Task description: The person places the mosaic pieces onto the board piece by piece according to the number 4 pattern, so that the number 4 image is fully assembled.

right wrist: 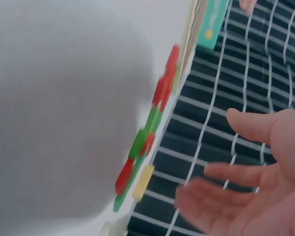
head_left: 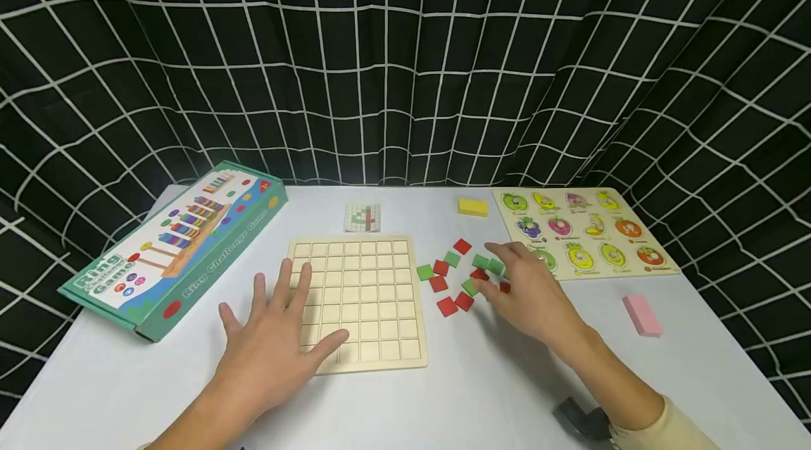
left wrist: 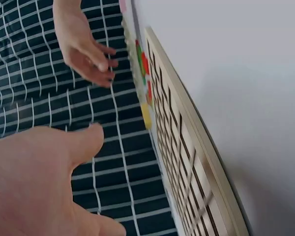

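Observation:
A pale wooden grid board (head_left: pixel 357 302) with rows of square cells lies in the middle of the white table. Over its left edge my left hand (head_left: pixel 269 344) is spread, fingers apart and holding nothing. To the right of the board several red tiles (head_left: pixel 446 306) and green tiles (head_left: pixel 425 272) lie loosely scattered. My right hand (head_left: pixel 532 291) hovers above the right part of these tiles, fingers slightly bent, and hides some of them. Its thumb and fingers stand apart with nothing between them in the right wrist view, where the tiles (right wrist: pixel 137 142) lie beyond the hand.
Behind the board lies a small pattern card (head_left: pixel 362 217). A green game box (head_left: pixel 184 246) occupies the left side. Further right are a yellow block (head_left: pixel 473 207), a fruit puzzle board (head_left: pixel 589 232) and a pink block (head_left: pixel 643 315). A black grid-patterned curtain (head_left: pixel 405 70) surrounds the table.

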`<state>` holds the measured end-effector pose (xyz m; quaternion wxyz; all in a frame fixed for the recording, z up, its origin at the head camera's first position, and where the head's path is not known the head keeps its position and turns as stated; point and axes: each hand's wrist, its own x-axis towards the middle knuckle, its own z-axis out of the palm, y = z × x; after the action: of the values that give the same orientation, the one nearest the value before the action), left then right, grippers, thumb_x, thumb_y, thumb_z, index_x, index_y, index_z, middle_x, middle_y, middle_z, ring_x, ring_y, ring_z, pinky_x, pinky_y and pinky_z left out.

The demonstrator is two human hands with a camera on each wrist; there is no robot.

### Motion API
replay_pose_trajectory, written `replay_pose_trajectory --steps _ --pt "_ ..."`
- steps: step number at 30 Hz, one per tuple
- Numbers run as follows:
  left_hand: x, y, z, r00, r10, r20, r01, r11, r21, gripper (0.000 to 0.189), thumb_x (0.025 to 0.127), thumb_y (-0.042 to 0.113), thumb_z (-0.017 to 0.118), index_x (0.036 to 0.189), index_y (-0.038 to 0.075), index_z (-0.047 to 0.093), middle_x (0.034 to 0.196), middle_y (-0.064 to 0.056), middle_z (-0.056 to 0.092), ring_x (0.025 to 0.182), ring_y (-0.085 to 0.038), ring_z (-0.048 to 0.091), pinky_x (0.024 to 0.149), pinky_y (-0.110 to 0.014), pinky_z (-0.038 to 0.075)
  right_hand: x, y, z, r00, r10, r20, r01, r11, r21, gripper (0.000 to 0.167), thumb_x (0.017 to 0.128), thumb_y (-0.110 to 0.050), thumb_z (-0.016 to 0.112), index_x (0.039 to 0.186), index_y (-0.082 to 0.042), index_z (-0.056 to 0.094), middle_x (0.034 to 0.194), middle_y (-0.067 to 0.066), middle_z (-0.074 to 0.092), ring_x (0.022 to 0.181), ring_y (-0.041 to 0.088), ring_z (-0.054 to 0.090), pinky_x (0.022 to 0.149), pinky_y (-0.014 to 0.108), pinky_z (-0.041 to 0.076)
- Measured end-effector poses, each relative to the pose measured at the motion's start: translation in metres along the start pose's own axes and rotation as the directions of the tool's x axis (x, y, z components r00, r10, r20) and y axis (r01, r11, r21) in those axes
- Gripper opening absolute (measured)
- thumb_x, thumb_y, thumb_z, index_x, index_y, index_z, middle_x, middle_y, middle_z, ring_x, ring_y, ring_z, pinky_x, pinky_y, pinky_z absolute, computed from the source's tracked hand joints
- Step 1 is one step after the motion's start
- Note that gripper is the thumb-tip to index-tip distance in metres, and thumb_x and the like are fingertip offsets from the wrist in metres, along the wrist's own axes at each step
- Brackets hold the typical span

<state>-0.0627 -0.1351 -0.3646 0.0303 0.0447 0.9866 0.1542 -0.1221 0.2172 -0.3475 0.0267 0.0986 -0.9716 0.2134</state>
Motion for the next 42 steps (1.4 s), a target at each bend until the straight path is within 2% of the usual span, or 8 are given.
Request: replay_pose_trajectory --steps 2,8,12,18,26,34,42 --pt "0.001 -0.008 0.0 1.0 -0.011 0.029 0.011 1.0 -0.009 0.111 0.088 0.077 0.061 0.167 0.01 0.021 0.175 -0.019 0.013 0.153 -0.063 0.012 0.1 -0.094 0.005 0.007 0.007 -0.004 1.0 0.009 0.026 -0.01 1.0 0.026 0.057 0.091 -0.023 0.082 0.14 -0.001 0.062 0.129 0.021 0.066 0.103 0.034 0.066 0.077 0.041 0.058" --pt "0.004 -0.031 -0.001 0.991 -0.033 0.131 0.039 0.998 -0.043 0.124 0.081 0.084 0.063 0.168 0.008 0.015 0.175 -0.019 0.01 0.15 -0.067 0.009 0.095 -0.096 0.004 0.03 0.026 -0.013 0.99 0.043 0.138 -0.053 0.996 0.073 0.044 0.09 -0.014 0.081 0.129 -0.001 0.067 0.119 0.018 0.072 0.103 0.032 0.069 0.077 0.038 0.06" --pt "0.009 -0.043 -0.002 0.978 -0.022 0.205 0.033 0.998 -0.051 0.132 0.077 0.086 0.066 0.167 0.005 0.013 0.174 -0.022 0.009 0.148 -0.07 0.007 0.093 -0.097 0.002 0.041 0.039 -0.011 0.977 0.074 0.198 -0.092 0.992 0.084 0.04 0.088 -0.01 0.081 0.125 -0.001 0.068 0.115 0.017 0.072 0.101 0.031 0.068 0.077 0.035 0.059" --pt "0.013 -0.057 -0.003 0.962 -0.001 0.273 0.017 0.998 -0.055 0.139 0.071 0.084 0.073 0.167 0.003 0.013 0.174 -0.023 0.008 0.148 -0.071 0.006 0.09 -0.098 0.002 0.055 0.052 -0.007 0.96 0.148 0.239 -0.178 0.978 0.106 0.033 0.086 -0.011 0.084 0.116 -0.002 0.071 0.102 0.012 0.069 0.094 0.027 0.062 0.071 0.03 0.053" --pt "0.017 -0.064 0.002 0.95 0.002 0.312 0.009 0.999 -0.036 0.14 0.07 0.081 0.076 0.166 0.001 0.014 0.174 -0.021 0.01 0.146 -0.073 0.005 0.089 -0.098 0.004 0.066 0.061 -0.001 0.942 0.182 0.281 -0.218 0.97 0.105 0.03 0.082 -0.012 0.088 0.106 -0.003 0.073 0.091 0.007 0.065 0.087 0.022 0.058 0.07 0.03 0.049" --pt "0.016 -0.065 0.006 0.951 0.016 0.308 -0.007 0.999 -0.033 0.134 0.072 0.081 0.075 0.168 0.008 0.016 0.176 -0.016 0.01 0.144 -0.075 0.003 0.088 -0.099 0.004 0.073 0.065 0.003 0.941 0.152 0.301 -0.19 0.977 0.101 0.027 0.08 -0.01 0.087 0.103 -0.003 0.075 0.087 0.006 0.068 0.084 0.021 0.059 0.071 0.03 0.049" --pt "0.017 -0.066 0.007 0.95 0.014 0.312 -0.002 0.999 -0.038 0.134 0.071 0.081 0.075 0.168 0.011 0.015 0.176 -0.012 0.009 0.145 -0.074 0.001 0.088 -0.099 0.002 0.075 0.061 0.002 0.943 0.166 0.289 -0.203 0.973 0.106 0.029 0.079 -0.009 0.087 0.106 -0.002 0.078 0.092 0.009 0.071 0.086 0.023 0.06 0.069 0.03 0.051"
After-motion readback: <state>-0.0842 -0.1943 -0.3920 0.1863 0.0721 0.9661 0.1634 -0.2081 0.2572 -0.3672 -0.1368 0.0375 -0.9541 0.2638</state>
